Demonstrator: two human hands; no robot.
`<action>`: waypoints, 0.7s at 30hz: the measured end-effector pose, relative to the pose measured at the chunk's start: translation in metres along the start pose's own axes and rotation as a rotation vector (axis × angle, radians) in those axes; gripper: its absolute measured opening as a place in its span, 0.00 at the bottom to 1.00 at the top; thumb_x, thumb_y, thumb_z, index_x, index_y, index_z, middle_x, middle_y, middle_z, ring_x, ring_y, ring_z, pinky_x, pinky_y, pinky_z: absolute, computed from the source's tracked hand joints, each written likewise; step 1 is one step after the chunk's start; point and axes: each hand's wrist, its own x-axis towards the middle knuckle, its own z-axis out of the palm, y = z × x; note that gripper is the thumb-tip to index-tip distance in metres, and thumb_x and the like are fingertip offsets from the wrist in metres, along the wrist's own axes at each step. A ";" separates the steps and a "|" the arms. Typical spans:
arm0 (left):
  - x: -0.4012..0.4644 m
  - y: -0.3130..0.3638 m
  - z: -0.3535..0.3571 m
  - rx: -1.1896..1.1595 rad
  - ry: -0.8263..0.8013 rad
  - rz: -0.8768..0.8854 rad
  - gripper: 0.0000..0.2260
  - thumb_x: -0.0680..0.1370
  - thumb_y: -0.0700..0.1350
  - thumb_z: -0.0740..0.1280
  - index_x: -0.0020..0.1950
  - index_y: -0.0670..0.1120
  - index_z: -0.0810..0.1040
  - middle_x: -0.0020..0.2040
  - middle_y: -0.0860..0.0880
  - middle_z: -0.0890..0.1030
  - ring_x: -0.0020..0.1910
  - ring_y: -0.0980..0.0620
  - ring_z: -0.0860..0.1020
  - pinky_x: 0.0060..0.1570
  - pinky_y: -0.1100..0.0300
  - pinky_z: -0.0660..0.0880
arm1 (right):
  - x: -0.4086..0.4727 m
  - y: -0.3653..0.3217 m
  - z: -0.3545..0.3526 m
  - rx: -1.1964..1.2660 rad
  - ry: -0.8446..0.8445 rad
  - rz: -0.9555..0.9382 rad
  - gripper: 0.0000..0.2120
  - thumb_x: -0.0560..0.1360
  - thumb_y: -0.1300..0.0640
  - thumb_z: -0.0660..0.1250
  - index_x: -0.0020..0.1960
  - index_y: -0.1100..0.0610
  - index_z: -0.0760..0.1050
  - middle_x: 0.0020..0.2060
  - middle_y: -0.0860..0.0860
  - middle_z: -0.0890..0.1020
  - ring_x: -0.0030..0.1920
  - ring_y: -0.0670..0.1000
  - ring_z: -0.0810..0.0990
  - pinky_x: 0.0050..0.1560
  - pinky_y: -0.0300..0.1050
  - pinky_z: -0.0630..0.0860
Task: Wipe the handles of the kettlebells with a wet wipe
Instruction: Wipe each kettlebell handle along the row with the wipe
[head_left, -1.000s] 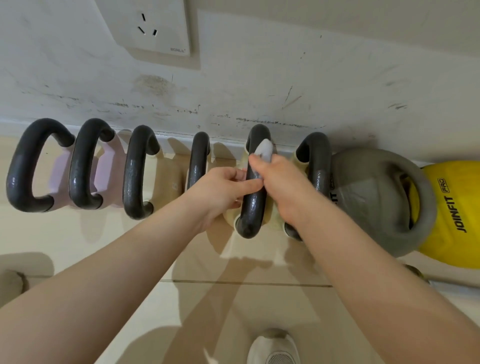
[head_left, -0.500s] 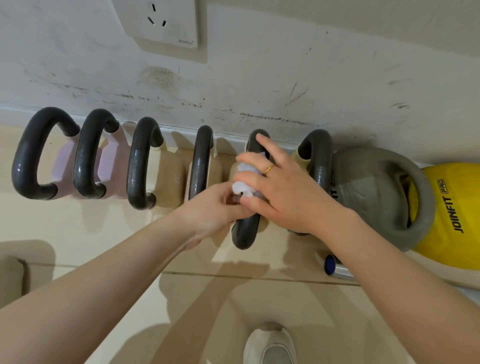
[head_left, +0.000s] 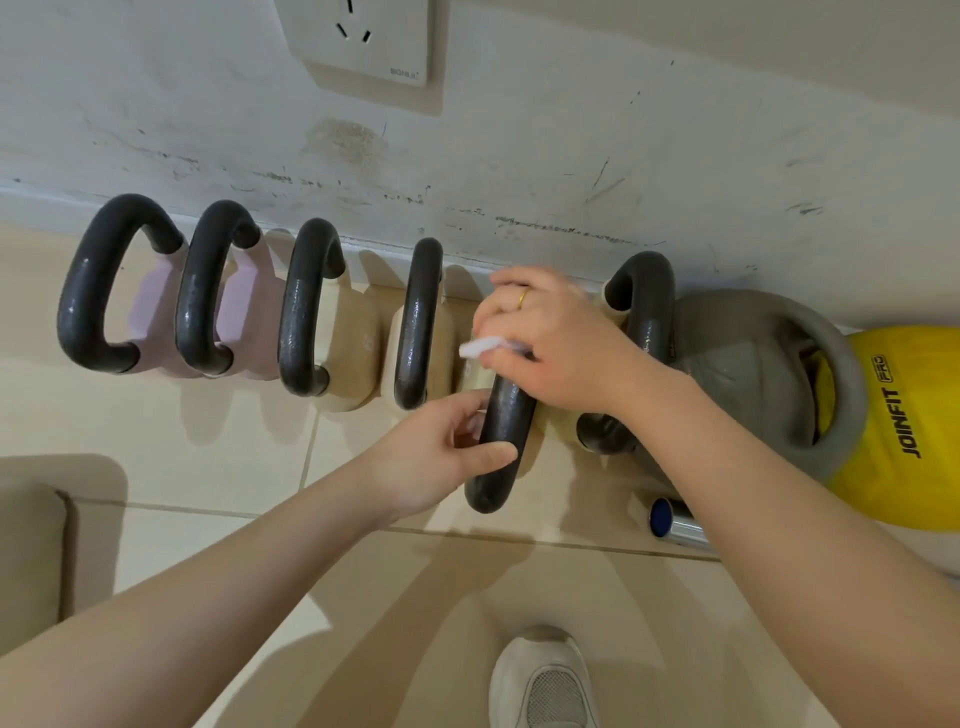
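Several kettlebells with black handles stand in a row along the wall. My right hand (head_left: 558, 345) presses a white wet wipe (head_left: 485, 347) against the upper part of the fifth black handle (head_left: 501, 447). My left hand (head_left: 441, 457) grips the same handle lower down, thumb across its front. To the left stand two pink kettlebells (head_left: 156, 317) and two beige kettlebells (head_left: 358, 343). Another black handle (head_left: 647, 312) sits just right of my right hand, partly hidden by my wrist.
A grey-handled yellow kettlebell (head_left: 904, 415) lies at the right. A silver cylinder with a blue end (head_left: 670, 519) lies on the tiled floor under my right forearm. My white shoe (head_left: 545, 680) is at the bottom. A wall socket (head_left: 363, 41) is above.
My right hand has slid the wipe from the top of the handle down to its middle. My left hand has shifted lower on the same handle. The camera moved closer.
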 end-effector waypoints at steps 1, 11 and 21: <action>0.000 0.001 -0.001 0.006 0.005 0.001 0.11 0.75 0.38 0.67 0.57 0.46 0.76 0.51 0.39 0.82 0.53 0.44 0.80 0.61 0.48 0.73 | 0.002 -0.001 -0.004 -0.065 -0.045 -0.035 0.16 0.76 0.48 0.58 0.50 0.57 0.80 0.53 0.49 0.80 0.65 0.52 0.68 0.67 0.50 0.61; 0.002 -0.002 -0.008 0.039 -0.011 0.006 0.10 0.75 0.40 0.67 0.55 0.48 0.77 0.53 0.39 0.81 0.55 0.45 0.80 0.63 0.47 0.72 | 0.016 0.006 0.020 1.049 0.210 0.751 0.25 0.78 0.38 0.49 0.62 0.50 0.74 0.57 0.52 0.78 0.60 0.52 0.75 0.68 0.52 0.66; 0.010 0.009 -0.003 0.077 0.008 0.057 0.09 0.76 0.41 0.66 0.55 0.47 0.78 0.49 0.46 0.83 0.50 0.51 0.81 0.57 0.54 0.75 | -0.015 -0.050 0.024 1.065 0.365 0.781 0.17 0.80 0.52 0.53 0.68 0.52 0.61 0.49 0.47 0.73 0.46 0.44 0.73 0.53 0.46 0.70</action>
